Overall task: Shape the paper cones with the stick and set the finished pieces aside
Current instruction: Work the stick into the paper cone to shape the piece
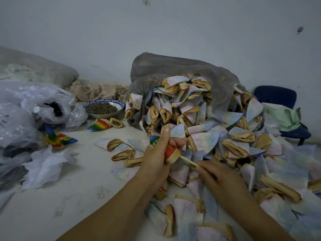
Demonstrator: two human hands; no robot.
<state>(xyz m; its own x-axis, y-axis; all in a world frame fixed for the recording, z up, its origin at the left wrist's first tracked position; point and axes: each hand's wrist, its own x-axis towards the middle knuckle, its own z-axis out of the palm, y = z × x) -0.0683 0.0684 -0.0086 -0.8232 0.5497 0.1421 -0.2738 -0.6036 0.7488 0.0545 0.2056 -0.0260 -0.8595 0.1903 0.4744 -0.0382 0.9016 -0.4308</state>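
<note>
Left hand (156, 153) curls round a rainbow cone (169, 151), whose tip points up and far and whose open mouth faces right and near. Into that mouth runs the stick (188, 160), its long axis slanting down to the right hand (220, 178), which grips its near end, seemingly in a pinch. On the white bench (78, 197), finished cones (60, 139) lie left by clear plastic bags (26, 110). Right of a bowl (104, 108), unshaped cones (208, 136) spill from a grey bag (173, 70), with a blue chair (278, 101) far right.
</note>
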